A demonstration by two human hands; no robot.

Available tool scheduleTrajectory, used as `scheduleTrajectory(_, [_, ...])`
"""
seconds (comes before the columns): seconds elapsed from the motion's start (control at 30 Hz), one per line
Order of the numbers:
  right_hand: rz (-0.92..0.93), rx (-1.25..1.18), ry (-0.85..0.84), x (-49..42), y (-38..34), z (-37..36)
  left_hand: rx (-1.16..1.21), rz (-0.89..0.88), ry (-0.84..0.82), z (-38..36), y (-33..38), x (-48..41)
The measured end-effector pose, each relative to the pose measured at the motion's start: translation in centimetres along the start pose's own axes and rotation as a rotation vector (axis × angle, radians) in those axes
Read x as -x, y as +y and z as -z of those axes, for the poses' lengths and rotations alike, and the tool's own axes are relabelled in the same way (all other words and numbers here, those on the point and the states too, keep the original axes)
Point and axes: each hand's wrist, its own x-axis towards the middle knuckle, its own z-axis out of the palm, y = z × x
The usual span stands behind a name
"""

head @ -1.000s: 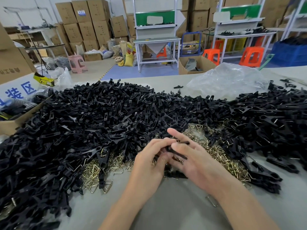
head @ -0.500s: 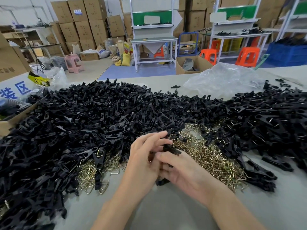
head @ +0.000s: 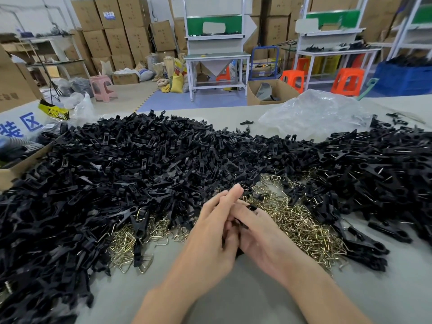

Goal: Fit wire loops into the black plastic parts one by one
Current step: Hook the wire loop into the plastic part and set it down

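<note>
My left hand (head: pixel 210 239) and my right hand (head: pixel 261 235) meet over the near middle of the table, both gripping one black plastic part (head: pixel 251 208) whose end sticks out past my right fingers. Most of that part is hidden between my palms, and no wire loop shows on it. A large heap of black plastic parts (head: pixel 140 164) covers the table from left to right. Brass-coloured wire loops (head: pixel 301 220) lie in a loose pile just right of my hands, with more wire loops (head: pixel 131 244) to the left.
A crumpled clear plastic bag (head: pixel 315 111) lies at the back right of the grey table (head: pixel 233 300). A cardboard box (head: pixel 14 171) sits at the left edge. Beyond the table are workbenches, orange stools and stacked cartons.
My hands have drawn closer together and a little toward me, closing round the black part so that less of it shows. The view has shifted slightly.
</note>
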Motion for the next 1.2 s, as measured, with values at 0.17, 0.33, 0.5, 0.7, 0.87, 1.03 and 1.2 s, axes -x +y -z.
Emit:
scheduleTrajectory(0.17, [-0.051, 0.046, 0.181, -0.3, 0.1, 0.1, 0.02, -0.059, 0.019, -0.3, -0.3, 0.4])
scheduleTrajectory(0.33, [0.021, -0.035, 0.131, -0.3, 0.3, 0.4, 0.017, -0.03, 0.016, -0.4, 0.1, 0.4])
scheduleTrajectory(0.5, [0.07, -0.108, 0.125, -0.4, 0.4, 0.9, 0.008, -0.091, 0.04, -0.6, 0.2, 0.1])
scheduleTrajectory(0.7, [0.036, -0.135, 0.158, -0.3, 0.2, 0.8, 0.021, -0.092, 0.043, -0.7, -0.1, 0.2])
scheduleTrajectory(0.87, [0.085, 0.273, 0.195, 0.0, 0.1, 0.5, 0.231, 0.056, 0.05, -0.8, -0.2, 0.4])
scheduleTrajectory(1.03, [0.139, 0.953, 0.327, 0.1, 1.1, 0.4, 0.184, 0.049, 0.06, -1.0, -0.3, -0.1])
scheduleTrajectory(1.2, [0.144, 0.848, 0.325, 0.0, 0.8, 0.7, 0.114, 0.037, 0.036, -1.3, -0.8, 0.0])
